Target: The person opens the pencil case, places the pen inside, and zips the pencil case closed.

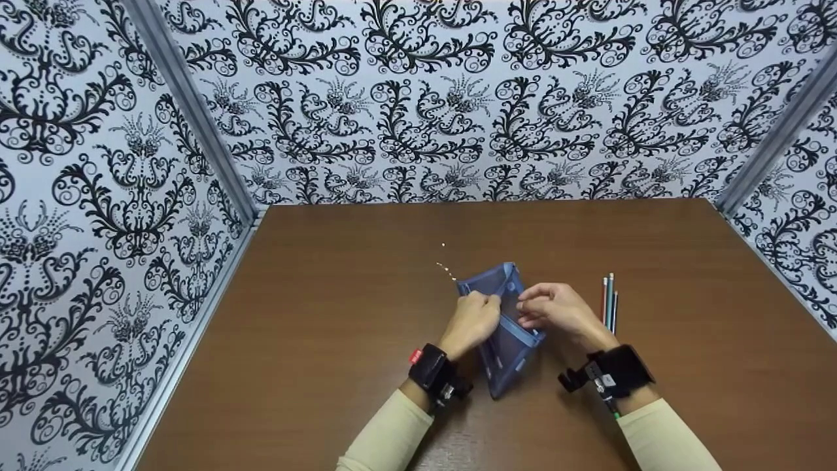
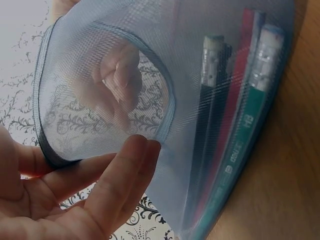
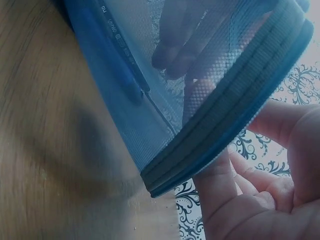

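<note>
A blue mesh zip pouch [image 1: 507, 363] stands tilted on the table between both hands, its mouth gaping. My left hand [image 1: 475, 320] grips the pouch by its edge. Through the mesh, several pencils show inside, among them a green one [image 2: 240, 145] with a white eraser and a red one [image 2: 225, 120]. My right hand [image 1: 559, 311] is at the mouth's other side, fingers loosely bent. In the right wrist view its fingers [image 3: 220, 190] reach past the zip edge [image 3: 225, 110], partly behind the mesh, with nothing seen between them.
Several pencils [image 1: 610, 304] lie on the brown table [image 1: 327, 314] just beyond the right wrist. A thin string of white beads [image 1: 446, 269] trails from the pouch's far corner. Patterned walls [image 1: 431, 131] enclose the table at the back and sides.
</note>
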`<state>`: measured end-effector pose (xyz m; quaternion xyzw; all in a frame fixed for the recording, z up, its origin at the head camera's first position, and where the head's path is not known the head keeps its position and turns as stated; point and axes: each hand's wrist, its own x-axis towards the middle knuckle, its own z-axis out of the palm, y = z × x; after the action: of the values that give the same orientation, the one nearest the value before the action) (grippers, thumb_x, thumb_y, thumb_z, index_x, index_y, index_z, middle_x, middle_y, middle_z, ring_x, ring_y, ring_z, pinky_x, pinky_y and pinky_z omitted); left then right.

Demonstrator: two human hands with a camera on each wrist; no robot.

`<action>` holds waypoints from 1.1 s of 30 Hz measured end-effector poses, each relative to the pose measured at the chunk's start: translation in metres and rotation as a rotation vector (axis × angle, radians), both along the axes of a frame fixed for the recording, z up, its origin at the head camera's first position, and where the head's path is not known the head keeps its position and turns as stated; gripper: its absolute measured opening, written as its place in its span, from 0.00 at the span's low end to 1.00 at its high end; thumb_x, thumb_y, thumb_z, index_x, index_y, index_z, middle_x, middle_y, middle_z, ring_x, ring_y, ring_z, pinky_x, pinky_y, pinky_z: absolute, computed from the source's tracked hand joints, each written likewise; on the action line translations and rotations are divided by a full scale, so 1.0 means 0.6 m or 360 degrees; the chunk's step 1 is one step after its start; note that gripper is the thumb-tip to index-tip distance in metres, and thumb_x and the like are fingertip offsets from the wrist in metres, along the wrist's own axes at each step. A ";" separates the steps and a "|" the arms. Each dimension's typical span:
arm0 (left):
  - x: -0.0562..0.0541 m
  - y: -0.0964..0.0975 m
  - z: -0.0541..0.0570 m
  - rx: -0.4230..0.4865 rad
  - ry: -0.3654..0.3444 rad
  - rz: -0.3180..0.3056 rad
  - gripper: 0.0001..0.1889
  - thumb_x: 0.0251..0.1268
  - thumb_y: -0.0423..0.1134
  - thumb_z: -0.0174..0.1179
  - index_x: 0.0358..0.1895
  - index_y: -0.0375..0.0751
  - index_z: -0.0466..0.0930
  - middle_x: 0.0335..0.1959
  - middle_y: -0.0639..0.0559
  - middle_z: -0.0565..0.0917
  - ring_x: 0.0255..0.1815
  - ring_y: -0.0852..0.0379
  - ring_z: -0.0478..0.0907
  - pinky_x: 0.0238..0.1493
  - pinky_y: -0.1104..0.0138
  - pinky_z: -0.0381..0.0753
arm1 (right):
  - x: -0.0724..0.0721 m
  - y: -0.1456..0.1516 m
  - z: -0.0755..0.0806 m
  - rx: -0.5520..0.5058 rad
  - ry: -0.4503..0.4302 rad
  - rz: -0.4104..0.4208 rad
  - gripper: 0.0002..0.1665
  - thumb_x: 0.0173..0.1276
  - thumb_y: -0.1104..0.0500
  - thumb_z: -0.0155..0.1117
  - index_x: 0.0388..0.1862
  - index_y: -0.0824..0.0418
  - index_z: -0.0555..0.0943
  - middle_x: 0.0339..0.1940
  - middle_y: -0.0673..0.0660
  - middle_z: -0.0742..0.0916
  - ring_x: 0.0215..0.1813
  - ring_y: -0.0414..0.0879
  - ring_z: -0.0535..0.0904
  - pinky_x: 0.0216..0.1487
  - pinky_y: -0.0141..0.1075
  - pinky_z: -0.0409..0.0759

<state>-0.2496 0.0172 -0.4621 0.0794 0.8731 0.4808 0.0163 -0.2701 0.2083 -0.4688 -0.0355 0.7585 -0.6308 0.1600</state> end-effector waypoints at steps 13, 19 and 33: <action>-0.001 -0.003 0.000 0.0013 -0.0015 0.0002 0.22 0.72 0.42 0.44 0.13 0.52 0.61 0.14 0.59 0.63 0.15 0.62 0.62 0.18 0.68 0.61 | -0.002 0.003 0.004 0.0073 0.0062 0.0043 0.18 0.66 0.65 0.64 0.50 0.77 0.76 0.33 0.61 0.88 0.29 0.45 0.85 0.34 0.37 0.85; -0.001 -0.004 -0.001 0.0033 -0.0028 0.0004 0.23 0.72 0.42 0.44 0.13 0.52 0.61 0.13 0.59 0.62 0.15 0.62 0.62 0.18 0.68 0.61 | 0.000 0.006 0.010 0.0213 0.0118 0.0071 0.18 0.67 0.61 0.66 0.49 0.74 0.78 0.33 0.62 0.88 0.27 0.45 0.84 0.31 0.37 0.84; 0.000 0.000 -0.002 0.0075 -0.0004 -0.0019 0.24 0.72 0.39 0.45 0.12 0.52 0.57 0.12 0.61 0.59 0.14 0.62 0.57 0.17 0.69 0.58 | 0.001 0.038 0.018 0.0469 0.0316 -0.0034 0.13 0.67 0.60 0.64 0.44 0.69 0.81 0.31 0.64 0.87 0.24 0.45 0.81 0.28 0.42 0.83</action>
<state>-0.2495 0.0173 -0.4633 0.0844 0.8609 0.5013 0.0184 -0.2693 0.2309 -0.4583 -0.0656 0.8550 -0.5080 0.0811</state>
